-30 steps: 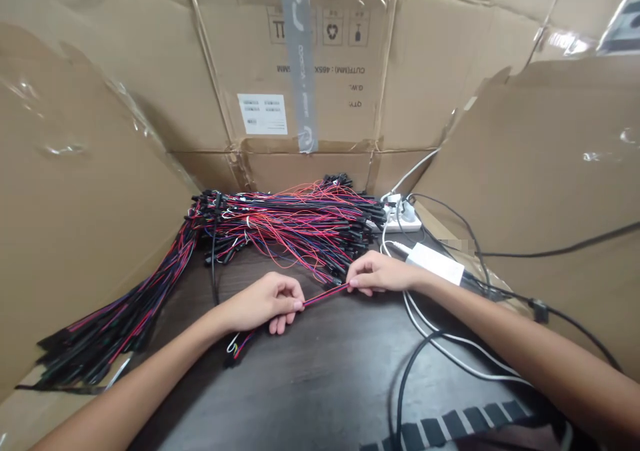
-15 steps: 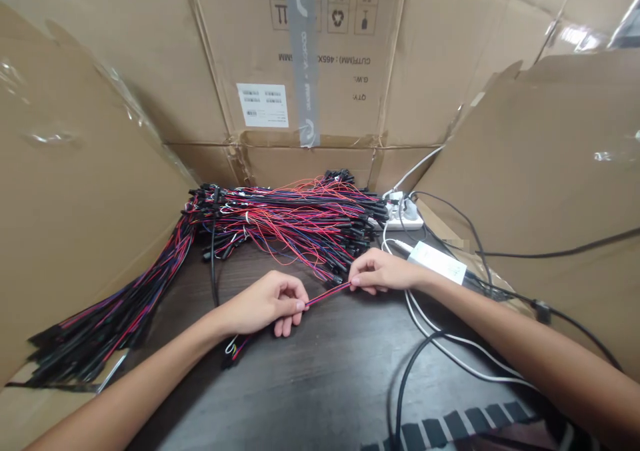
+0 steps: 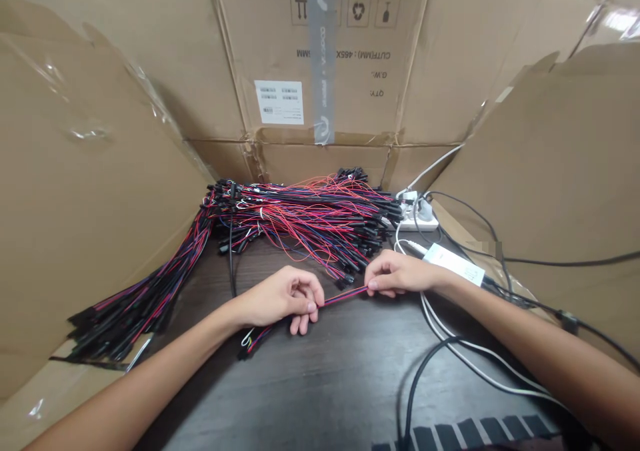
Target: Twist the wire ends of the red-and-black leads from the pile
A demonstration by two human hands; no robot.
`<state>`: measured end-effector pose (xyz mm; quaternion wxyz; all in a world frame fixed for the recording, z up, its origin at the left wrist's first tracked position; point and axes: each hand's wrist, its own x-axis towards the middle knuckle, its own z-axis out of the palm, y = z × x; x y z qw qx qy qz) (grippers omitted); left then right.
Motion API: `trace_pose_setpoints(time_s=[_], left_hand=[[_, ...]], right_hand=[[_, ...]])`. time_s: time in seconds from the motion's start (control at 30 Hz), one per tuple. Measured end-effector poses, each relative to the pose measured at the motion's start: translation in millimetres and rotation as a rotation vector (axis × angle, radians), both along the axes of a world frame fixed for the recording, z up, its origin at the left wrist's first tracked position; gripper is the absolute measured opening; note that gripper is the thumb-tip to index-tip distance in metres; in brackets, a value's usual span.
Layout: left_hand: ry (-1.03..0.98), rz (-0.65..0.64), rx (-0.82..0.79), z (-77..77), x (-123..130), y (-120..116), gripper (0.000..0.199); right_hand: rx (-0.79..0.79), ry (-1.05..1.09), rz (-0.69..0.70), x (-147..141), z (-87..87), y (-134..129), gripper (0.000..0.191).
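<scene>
A thin wire harness (image 3: 345, 296) of red and dark blue or black wires stretches between my two hands above the dark table. My left hand (image 3: 287, 299) pinches it between thumb and fingers. Its loose end, with a black connector (image 3: 245, 353) and a small white loop, sticks out below the left wrist. My right hand (image 3: 397, 274) is closed on the wires further right, and whatever lies inside those fingers is hidden. Just behind both hands is a large pile of similar wire harnesses (image 3: 310, 214), red, blue and black with black ends.
More harnesses (image 3: 135, 311) hang over the table's left side. At right are a white power strip (image 3: 423, 223), a white adapter box (image 3: 455, 264) and white and black cables (image 3: 417, 377). Black strips (image 3: 470, 432) lie at the front edge. Cardboard walls (image 3: 170, 104) enclose the table.
The whole view has shifted, so everything sits further right in the picture. Both hands still hold the wire harness in nearly the same pose, its wires slightly turned.
</scene>
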<state>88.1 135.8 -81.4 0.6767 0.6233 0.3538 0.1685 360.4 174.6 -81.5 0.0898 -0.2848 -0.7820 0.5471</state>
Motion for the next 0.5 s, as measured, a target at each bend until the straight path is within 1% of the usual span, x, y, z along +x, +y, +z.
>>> trace_pose_setpoints(time_s=[0.1, 0.27, 0.5], left_hand=[[-0.004, -0.002, 0.001, 0.8, -0.4, -0.1, 0.014], [0.050, -0.050, 0.039, 3.4, -1.5, 0.2, 0.015], [0.095, -0.041, -0.056, 5.5, -0.2, -2.8, 0.012]], right_hand=[[0.005, -0.008, 0.002, -0.5, 0.5, -0.3, 0.026], [0.035, -0.020, 0.009, -1.2, -0.5, -0.4, 0.026], [0.019, -0.009, 0.025, -0.5, -1.1, 0.2, 0.027]])
